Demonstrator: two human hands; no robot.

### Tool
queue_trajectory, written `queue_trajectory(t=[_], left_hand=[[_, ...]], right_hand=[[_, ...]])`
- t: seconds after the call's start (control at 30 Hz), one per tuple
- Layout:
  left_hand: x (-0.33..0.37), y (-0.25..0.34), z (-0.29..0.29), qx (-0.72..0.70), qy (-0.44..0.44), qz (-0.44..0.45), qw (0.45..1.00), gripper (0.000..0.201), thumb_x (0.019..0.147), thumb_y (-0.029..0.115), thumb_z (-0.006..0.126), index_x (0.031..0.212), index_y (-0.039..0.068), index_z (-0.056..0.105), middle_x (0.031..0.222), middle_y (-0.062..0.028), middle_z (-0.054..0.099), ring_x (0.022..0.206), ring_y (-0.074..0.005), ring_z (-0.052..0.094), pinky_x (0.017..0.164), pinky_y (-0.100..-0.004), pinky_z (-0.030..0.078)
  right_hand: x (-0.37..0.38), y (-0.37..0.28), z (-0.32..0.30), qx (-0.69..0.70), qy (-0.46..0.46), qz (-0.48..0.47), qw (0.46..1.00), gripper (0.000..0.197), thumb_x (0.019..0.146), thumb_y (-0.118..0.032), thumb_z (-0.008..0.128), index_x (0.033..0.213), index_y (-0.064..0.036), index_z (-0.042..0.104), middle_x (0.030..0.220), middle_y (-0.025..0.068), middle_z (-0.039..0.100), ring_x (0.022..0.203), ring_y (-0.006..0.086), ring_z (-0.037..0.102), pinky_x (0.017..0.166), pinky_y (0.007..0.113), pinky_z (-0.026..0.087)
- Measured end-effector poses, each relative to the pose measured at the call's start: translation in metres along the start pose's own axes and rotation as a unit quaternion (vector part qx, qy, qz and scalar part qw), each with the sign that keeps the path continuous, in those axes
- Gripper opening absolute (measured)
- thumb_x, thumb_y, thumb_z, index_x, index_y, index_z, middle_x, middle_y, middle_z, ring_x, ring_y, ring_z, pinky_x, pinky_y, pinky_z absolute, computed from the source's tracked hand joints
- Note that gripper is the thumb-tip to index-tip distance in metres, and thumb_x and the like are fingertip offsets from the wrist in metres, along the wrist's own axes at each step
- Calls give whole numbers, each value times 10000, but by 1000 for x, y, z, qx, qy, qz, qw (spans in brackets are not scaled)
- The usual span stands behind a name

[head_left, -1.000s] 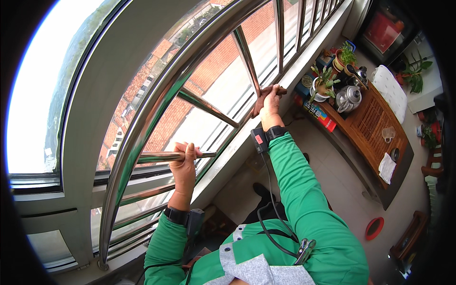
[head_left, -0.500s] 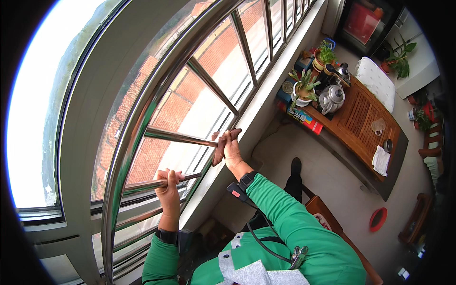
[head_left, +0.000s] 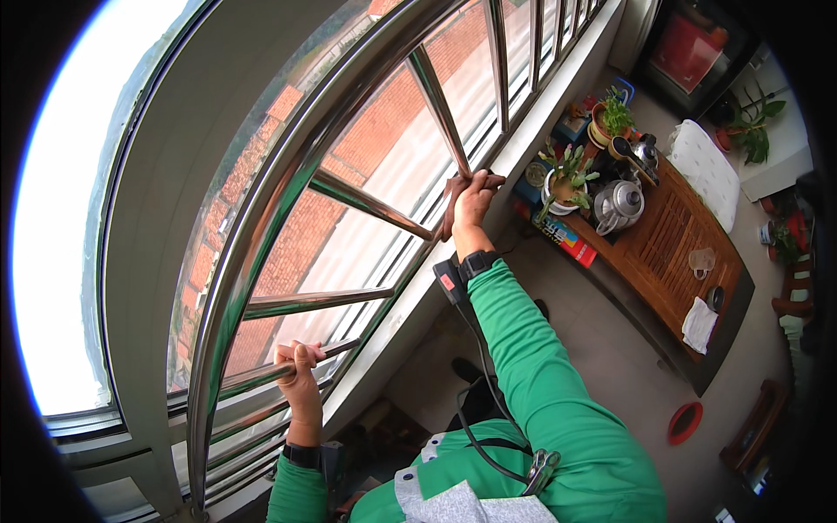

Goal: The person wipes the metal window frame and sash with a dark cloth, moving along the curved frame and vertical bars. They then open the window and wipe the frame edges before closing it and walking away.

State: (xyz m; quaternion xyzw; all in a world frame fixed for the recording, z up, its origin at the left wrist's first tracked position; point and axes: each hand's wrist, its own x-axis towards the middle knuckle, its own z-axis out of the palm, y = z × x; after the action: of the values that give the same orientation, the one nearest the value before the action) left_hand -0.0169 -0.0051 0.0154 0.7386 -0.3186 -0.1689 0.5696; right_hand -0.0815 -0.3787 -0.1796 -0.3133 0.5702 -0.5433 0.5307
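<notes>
My left hand (head_left: 298,366) is wrapped round one shiny metal bar (head_left: 255,378) of the window railing. Farther along, my right hand (head_left: 473,205) grips a brown cloth (head_left: 451,207), pressing it on the lower rail and the ledge near the foot of another bar (head_left: 438,113). The fingers partly cover the cloth, and one end of it sticks out past them. The railing's thick curved top rail (head_left: 261,196) runs between me and the window glass.
A white window ledge (head_left: 523,155) runs along the railing. Right of it stands a wooden tea table (head_left: 656,231) with a kettle (head_left: 619,205), potted plants (head_left: 568,181), a glass cup (head_left: 701,260) and a white cloth (head_left: 699,325). A red round object (head_left: 685,423) lies on the floor.
My right hand has slid the brown cloth farther along the lower rail, away from me, and that arm is stretched out more. My left hand still holds its bar.
</notes>
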Motion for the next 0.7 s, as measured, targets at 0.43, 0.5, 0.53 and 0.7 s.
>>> queue_trajectory(t=[0.43,0.5,0.53,0.7], left_hand=[[-1,-1,3,-8,25,-2,1000,239,1076,129,520,877,94,393,713,-17,449,697,-149,530,940,-440,510],[-1,-2,3,-10,22,3,1000,235,1079,132,516,883,95,390,713,-19,450,697,-149,533,922,-430,514],[-1,-2,2,-8,19,3,1000,236,1079,132,515,883,95,389,713,-19,451,698,-149,535,921,-428,515],[0,-3,0,-1,9,4,1000,248,1083,146,512,877,97,383,709,-24,455,704,-150,541,919,-429,522]], right_hand=[[-24,7,-3,39,-20,-14,999,556,1092,-364,450,1375,97,321,1235,297,537,1137,322,582,992,399,467],[-68,28,-1,-18,-26,-4,999,546,1078,-316,509,1408,53,280,1152,205,518,1056,257,577,936,355,484],[-81,34,-8,109,-84,59,989,536,1069,-296,539,1398,34,275,1103,160,522,1012,223,587,899,337,505],[-101,27,-37,243,-220,173,929,278,1083,-294,524,1196,-89,375,939,24,548,912,146,601,837,289,517]])
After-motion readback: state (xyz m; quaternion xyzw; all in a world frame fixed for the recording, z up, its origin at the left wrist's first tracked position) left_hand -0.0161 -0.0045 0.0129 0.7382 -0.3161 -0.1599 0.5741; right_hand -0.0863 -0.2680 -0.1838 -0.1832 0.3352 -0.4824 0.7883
